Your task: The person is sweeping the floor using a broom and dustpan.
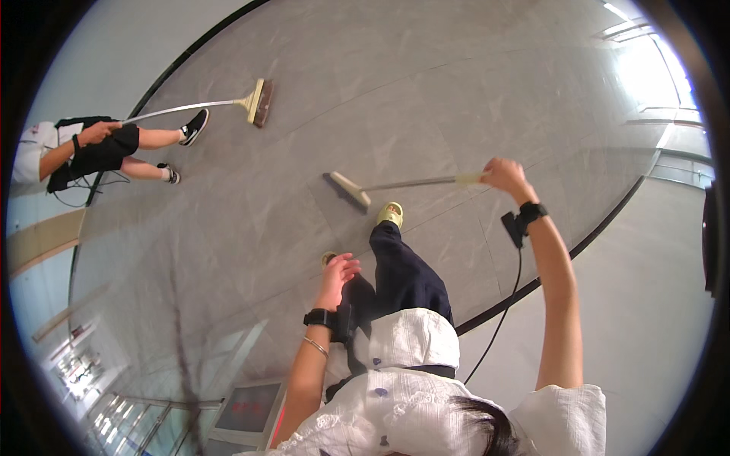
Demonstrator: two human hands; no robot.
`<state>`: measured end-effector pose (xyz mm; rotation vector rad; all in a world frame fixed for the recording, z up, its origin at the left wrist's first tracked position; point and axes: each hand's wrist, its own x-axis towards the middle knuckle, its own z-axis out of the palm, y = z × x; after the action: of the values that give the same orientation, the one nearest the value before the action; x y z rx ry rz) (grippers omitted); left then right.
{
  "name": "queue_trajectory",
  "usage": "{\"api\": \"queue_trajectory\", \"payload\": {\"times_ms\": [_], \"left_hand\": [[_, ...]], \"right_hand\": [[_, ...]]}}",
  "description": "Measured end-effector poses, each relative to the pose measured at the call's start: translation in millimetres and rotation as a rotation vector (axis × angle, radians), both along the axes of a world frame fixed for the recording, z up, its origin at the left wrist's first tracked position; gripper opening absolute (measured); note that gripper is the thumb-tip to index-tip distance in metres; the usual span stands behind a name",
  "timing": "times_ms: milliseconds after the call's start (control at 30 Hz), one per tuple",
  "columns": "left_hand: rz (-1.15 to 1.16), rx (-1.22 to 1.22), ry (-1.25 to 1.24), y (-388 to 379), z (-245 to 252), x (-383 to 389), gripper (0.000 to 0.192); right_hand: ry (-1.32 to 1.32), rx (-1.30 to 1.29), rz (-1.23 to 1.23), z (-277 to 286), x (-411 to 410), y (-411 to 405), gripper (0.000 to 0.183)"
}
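Note:
My right hand [505, 175] is closed around the pale upper end of a broom's handle, out to the right of my body. The handle runs left to a cream broom head [351, 189] with dark bristles, tilted at the grey tiled floor [399, 125] just beyond my pale yellow shoe [390, 214]. Nothing is in my left hand [341, 276], which hangs in front of my dark trousers with its fingers loosely apart. Black straps with small devices sit on both my wrists, and a cable hangs from the right one.
At the upper left a person [102, 137] holds another broom [259, 104] with brown bristles. A wall with a black skirting [599, 231] runs along my right. A framed board [249, 406] stands at the bottom left, near glass doors [151, 424].

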<state>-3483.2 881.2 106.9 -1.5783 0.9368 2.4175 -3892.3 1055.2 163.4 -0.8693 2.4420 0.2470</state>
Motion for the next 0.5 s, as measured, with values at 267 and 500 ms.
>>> {"api": "queue_trajectory", "payload": {"times_ms": [267, 500], "left_hand": [[0.082, 0.110, -0.094, -12, -18, 10, 0.025], [0.131, 0.174, -0.092, -38, -33, 20, 0.027]], "right_hand": [[0.104, -0.123, 0.363, 62, -12, -58, 0.021], [-0.028, -0.107, 0.517, 97, 83, -73, 0.016]]}}
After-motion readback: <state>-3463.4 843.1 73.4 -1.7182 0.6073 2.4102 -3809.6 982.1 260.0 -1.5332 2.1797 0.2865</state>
